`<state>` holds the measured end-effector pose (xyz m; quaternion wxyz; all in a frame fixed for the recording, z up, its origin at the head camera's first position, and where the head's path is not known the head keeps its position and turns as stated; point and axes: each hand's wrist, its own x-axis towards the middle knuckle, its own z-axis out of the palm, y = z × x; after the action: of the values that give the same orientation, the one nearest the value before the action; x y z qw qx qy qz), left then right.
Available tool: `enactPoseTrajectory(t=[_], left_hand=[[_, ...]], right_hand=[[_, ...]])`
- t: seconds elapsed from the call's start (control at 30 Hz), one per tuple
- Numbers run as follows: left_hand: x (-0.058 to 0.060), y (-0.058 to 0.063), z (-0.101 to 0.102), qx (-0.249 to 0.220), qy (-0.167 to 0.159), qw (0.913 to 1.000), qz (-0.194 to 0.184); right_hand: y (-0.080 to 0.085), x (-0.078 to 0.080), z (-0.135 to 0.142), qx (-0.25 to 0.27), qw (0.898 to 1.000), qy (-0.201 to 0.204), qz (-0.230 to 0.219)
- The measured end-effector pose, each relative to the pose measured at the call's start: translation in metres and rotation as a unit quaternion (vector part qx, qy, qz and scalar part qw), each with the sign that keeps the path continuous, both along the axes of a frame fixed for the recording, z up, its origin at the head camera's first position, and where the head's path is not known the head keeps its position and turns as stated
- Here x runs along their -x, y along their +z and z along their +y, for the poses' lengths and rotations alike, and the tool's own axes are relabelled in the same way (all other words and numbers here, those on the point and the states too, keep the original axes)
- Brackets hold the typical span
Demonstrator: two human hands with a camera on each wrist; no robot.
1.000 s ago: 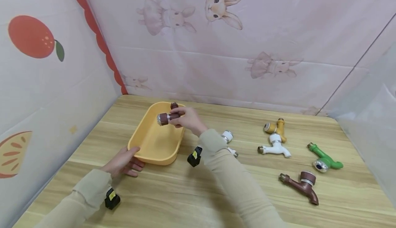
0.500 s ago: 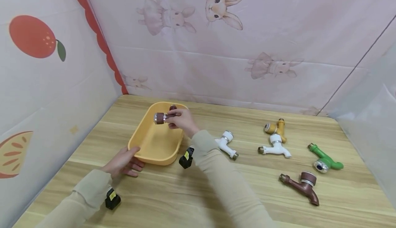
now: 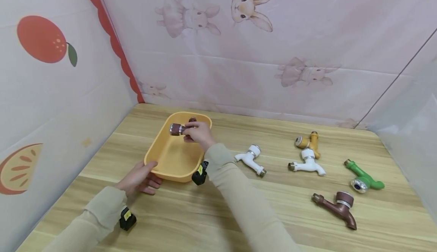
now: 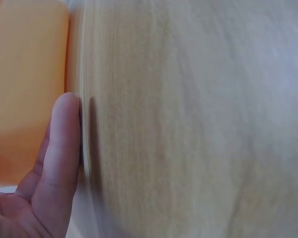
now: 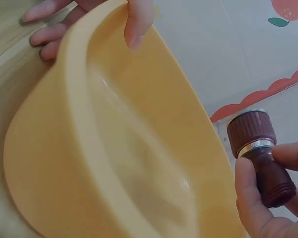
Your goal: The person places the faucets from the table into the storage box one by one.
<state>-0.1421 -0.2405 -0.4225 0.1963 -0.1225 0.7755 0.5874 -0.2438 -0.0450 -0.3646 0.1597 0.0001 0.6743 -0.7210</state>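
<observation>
In the head view my right hand [image 3: 199, 133] grips a dark brown tap [image 3: 176, 129] over the far half of a yellow plastic basin [image 3: 181, 177]. The right wrist view shows thumb and fingers pinching the brown tap [image 5: 269, 171] below its ribbed knob and silver ring; part of its body is hidden by the hand. At the basin's near left corner my left hand [image 3: 138, 179] holds the rim, thumb inside and fingers outside. A white tap [image 3: 250, 159] lies right of the basin, near my right forearm.
Farther right on the wooden table [image 3: 191, 221] lie a mustard-yellow tap [image 3: 310, 144], a second white tap [image 3: 307, 163], a green tap [image 3: 364, 178] and another brown tap [image 3: 338, 209]. Printed fabric walls [image 3: 218, 73] stand behind and at both sides.
My right hand has moved slightly left with the brown tap, and its forearm has uncovered the nearer white tap. The left hand stays at the basin's corner. The head view has shifted slightly.
</observation>
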Motion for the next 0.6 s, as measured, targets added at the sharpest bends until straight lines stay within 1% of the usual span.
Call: enactPoseTrajectory(t=[0.1,0.27,0.47,0.6], left_hand=[[0.001,-0.001,0.0,-0.002,0.006,1.0,-0.004],[0.002,-0.002,-0.001,-0.002,0.006,1.0,-0.002],[0.002,-0.001,-0.001,-0.005,0.004,1.0,0.001],[0.001,-0.001,-0.001,-0.006,0.003,1.0,0.001]], right_hand=[[-0.003,0.002,-0.003,-0.001,1.0,-0.008,-0.002],[-0.009,0.005,-0.007,-0.004,1.0,-0.021,-0.002],[-0.014,0.008,-0.01,0.018,0.999,-0.048,-0.011],[-0.017,0.01,-0.012,0.032,0.997,-0.062,-0.029]])
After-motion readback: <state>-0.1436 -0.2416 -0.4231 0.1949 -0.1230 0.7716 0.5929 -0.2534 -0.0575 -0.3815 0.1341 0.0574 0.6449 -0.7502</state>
